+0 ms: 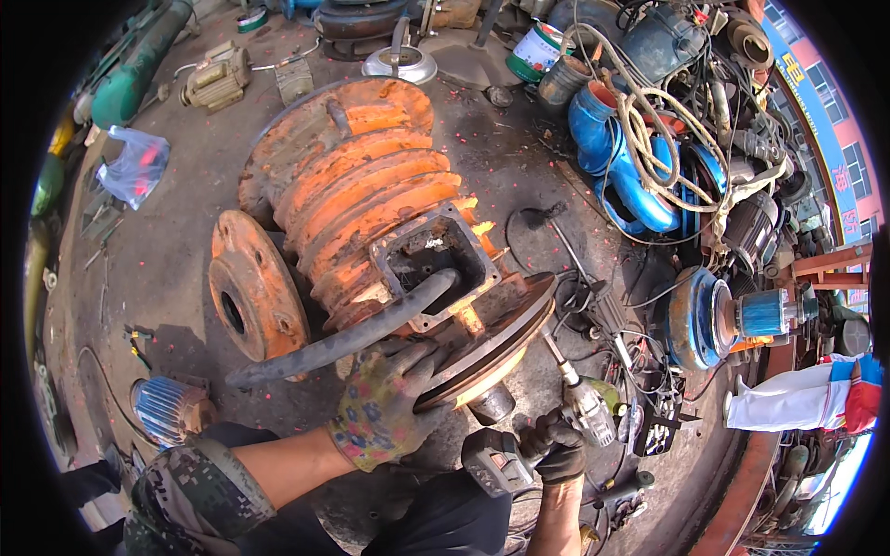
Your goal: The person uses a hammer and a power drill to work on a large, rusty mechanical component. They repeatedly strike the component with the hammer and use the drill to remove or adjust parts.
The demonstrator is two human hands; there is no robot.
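A rusty orange ribbed motor housing (371, 195) lies on its side in front of me, with an open square terminal box (436, 255) and a thick black cable (362, 338) coming out of it. My left hand (385, 403), in a patterned glove, grips the rim of the near round end flange (491, 352); some fingers are hidden behind it. My right hand (553, 447), in a dark glove, is closed on the handle of a cordless impact wrench (586, 408). Its long socket extension points up toward the flange edge; whether it touches a bolt I cannot tell.
A loose rusty flange ring (260, 287) leans left of the housing. A small blue finned motor (167, 408) sits at lower left. Cables and tools (640, 371) litter the right, with blue pump parts (630, 176) and rope beyond. Another person's white trousers (783, 397) show at right.
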